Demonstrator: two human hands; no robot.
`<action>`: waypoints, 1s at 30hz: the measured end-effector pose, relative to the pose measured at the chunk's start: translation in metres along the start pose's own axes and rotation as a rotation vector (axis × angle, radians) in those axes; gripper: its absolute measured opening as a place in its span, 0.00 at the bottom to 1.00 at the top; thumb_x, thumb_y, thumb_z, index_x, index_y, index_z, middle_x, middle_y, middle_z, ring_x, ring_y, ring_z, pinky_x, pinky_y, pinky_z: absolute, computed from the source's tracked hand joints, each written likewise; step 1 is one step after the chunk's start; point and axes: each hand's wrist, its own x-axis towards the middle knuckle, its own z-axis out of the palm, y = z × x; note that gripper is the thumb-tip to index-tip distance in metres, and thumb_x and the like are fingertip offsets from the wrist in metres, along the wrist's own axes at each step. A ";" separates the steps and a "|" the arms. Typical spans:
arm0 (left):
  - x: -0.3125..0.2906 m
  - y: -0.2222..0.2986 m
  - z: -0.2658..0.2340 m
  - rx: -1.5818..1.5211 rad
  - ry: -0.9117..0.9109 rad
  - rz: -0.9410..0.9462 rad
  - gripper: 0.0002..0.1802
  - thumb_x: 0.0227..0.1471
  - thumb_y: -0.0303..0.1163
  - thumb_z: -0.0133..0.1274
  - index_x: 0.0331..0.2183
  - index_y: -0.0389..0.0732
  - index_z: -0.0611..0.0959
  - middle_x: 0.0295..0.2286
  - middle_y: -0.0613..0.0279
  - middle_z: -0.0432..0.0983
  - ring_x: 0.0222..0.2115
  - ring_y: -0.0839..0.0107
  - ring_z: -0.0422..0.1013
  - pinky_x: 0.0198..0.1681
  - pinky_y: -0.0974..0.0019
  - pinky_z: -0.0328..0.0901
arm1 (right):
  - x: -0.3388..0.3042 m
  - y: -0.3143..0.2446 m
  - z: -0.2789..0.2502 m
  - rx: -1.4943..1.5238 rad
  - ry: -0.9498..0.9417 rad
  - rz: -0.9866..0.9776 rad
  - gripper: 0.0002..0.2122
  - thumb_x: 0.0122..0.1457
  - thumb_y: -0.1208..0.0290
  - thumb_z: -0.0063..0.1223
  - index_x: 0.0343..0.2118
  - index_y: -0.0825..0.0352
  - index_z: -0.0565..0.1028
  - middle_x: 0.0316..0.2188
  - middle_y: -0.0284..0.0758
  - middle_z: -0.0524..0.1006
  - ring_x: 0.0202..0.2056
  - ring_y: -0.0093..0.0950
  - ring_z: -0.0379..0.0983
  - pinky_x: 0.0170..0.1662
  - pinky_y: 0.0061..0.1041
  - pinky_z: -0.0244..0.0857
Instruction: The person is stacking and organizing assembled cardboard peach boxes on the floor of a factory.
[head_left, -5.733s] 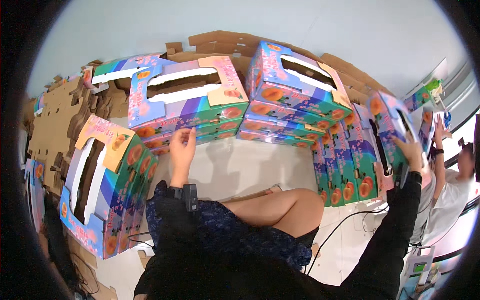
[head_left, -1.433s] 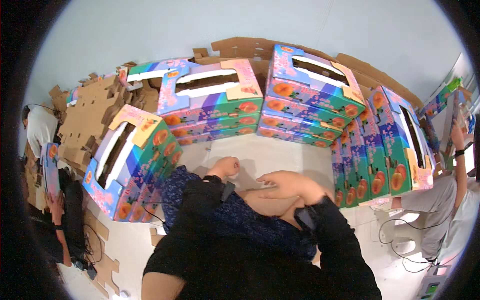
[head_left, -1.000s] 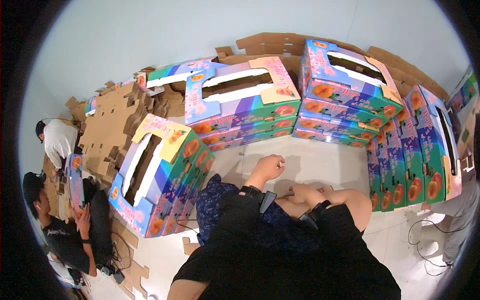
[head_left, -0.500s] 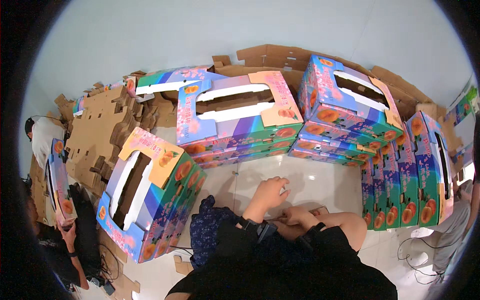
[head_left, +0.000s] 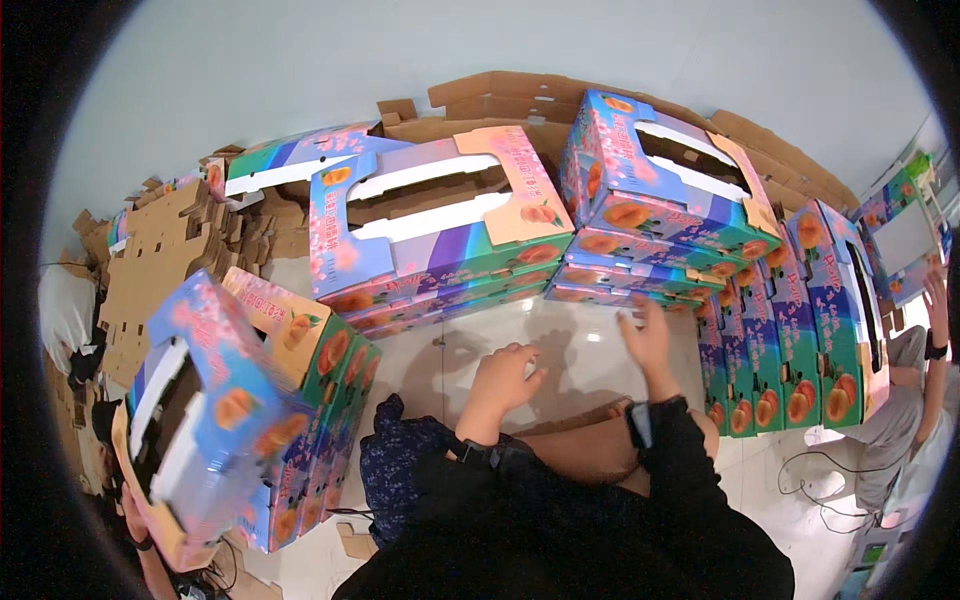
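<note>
Your bare left hand (head_left: 507, 379) and bare right hand (head_left: 648, 343) are both relaxed, gripping nothing, right one near the stacked rectangular blue-purple-green peach-print cardboard boxes (head_left: 668, 222)

The pale tiled floor (head_left: 590, 372) carries a left stack (head_left: 330, 395), far stack (head_left: 455, 250), far-right stack (head_left: 670, 222), right-hand box row (head_left: 785, 340) and near-left cardboard scrap (head_left: 357, 541).

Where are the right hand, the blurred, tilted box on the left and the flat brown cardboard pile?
Right hand (head_left: 648, 337): head view, middle of the hand.
Tilted box (head_left: 222, 400): head view, its blue printed panel.
Cardboard pile (head_left: 150, 272): head view, its top sheet.
</note>
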 end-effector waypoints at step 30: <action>0.006 -0.009 0.002 0.002 0.011 0.023 0.17 0.49 0.41 0.55 0.40 0.41 0.81 0.36 0.53 0.77 0.39 0.55 0.73 0.41 0.58 0.67 | 0.125 0.072 -0.079 1.029 -0.141 0.841 0.09 0.53 0.62 0.47 0.26 0.63 0.65 0.27 0.35 0.67 0.38 0.39 0.66 0.45 0.39 0.58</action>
